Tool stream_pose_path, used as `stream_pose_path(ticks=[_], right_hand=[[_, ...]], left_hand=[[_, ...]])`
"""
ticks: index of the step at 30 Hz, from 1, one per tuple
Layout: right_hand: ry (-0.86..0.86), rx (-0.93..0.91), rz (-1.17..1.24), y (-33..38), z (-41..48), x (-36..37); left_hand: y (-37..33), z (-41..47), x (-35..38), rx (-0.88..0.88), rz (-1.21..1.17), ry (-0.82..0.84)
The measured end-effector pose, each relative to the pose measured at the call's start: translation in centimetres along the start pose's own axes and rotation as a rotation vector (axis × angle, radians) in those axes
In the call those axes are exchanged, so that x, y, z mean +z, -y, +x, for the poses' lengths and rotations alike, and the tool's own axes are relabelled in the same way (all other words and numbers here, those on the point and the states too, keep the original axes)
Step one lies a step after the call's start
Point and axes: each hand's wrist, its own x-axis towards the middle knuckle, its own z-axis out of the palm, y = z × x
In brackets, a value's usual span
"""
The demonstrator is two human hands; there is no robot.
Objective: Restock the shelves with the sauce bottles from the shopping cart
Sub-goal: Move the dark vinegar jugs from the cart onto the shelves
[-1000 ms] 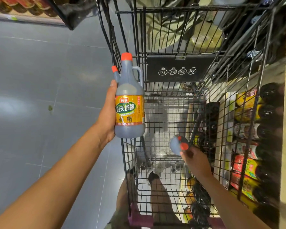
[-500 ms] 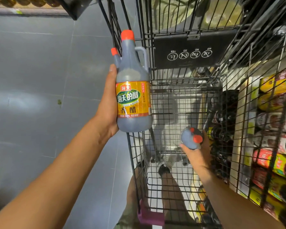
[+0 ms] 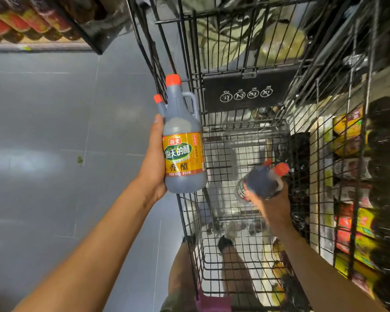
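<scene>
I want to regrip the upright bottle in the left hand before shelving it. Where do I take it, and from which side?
Probably the loop handle at its shoulder, coming from the cart side. The bottle stands upright, the left hand wraps its body from the floor side, and the handle juts free toward the cart. The right hand grips another bottle, so free it first.

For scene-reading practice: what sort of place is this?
Probably a supermarket aisle: a wire shopping cart, stocked shelves on the right, a vinegar bottle in the left hand, a second bottle in the right hand.
</scene>
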Motion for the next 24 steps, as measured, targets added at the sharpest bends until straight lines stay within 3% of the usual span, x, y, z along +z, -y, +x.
stream_pose_path(ticks=[11,14,24], right_hand=[[0.146,-0.208,0.553,18.7,-9.4,-2.8],[0.207,-0.120,0.742,23.1,-13.6,-3.4],[0.116,-0.347,0.755,24.2,-22.6,-3.7]], left_hand=[[-6.8,-8.0,0.7,0.054,0.047,0.189],[-8.7,-11.4,0.8,0.073,0.073,0.247],[-10.9,-19.7,2.9,0.174,0.166,0.385]])
